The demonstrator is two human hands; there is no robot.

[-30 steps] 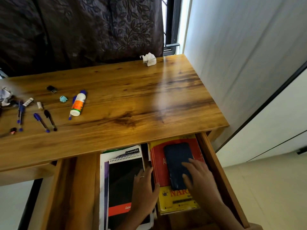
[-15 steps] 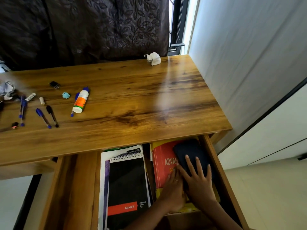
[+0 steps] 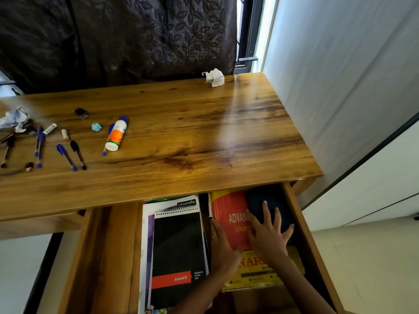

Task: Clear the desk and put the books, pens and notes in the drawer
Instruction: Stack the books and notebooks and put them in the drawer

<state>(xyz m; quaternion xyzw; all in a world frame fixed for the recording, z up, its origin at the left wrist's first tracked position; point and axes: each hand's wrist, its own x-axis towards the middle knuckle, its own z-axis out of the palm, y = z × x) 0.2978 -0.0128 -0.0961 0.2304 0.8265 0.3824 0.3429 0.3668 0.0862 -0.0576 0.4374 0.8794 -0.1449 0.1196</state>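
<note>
Two bare hands lie inside the open wooden drawer [image 3: 306, 230]. The right hand [image 3: 268, 236] rests flat, fingers spread apart, on a dark blue soft-looking case [image 3: 275, 200] atop a glossy red and yellow book [image 3: 229, 214]. The left hand [image 3: 223, 248] presses that book's left edge; its fingers are partly hidden, so I cannot tell their set. Left of its fingers sits a black spiral pad [image 3: 179, 245] on a white notebook [image 3: 147, 223]. Beyond the fingertips, on the grained desk [image 3: 204, 143], lie several pens [image 3: 66, 156], one glue bottle [image 3: 116, 134] and two crumpled papers [image 3: 213, 77].
</note>
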